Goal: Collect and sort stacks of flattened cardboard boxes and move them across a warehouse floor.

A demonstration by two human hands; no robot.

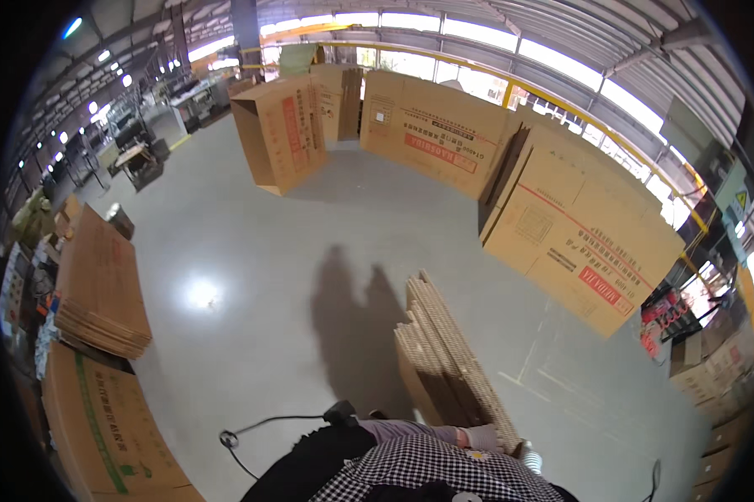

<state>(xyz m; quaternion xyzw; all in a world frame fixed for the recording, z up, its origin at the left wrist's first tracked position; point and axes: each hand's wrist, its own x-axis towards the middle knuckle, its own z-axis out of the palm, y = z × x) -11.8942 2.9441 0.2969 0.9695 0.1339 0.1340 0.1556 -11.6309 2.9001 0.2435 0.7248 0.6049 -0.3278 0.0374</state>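
Note:
A bundle of flattened cardboard cartons (452,360) stands on edge just in front of my body, its layered edges facing up. My left arm, in a light purple sleeve, reaches across to the right. My left hand (481,437), in a pale glove, is closed on the near end of the bundle. On the right side of that same end is my right hand (529,457), in a whitish ribbed glove, closed against the cardboard. The fingers of both hands are partly hidden. A black-and-white checked apron (427,468) covers my front.
Large cartons (431,130) stand in a row at the back, with a big flat carton (578,226) leaning at the right. An open-ended carton (281,138) stands back left. Flat cardboard stacks (101,284) line the left. Grey floor (226,243) lies between. A black cable (268,421) hangs near me.

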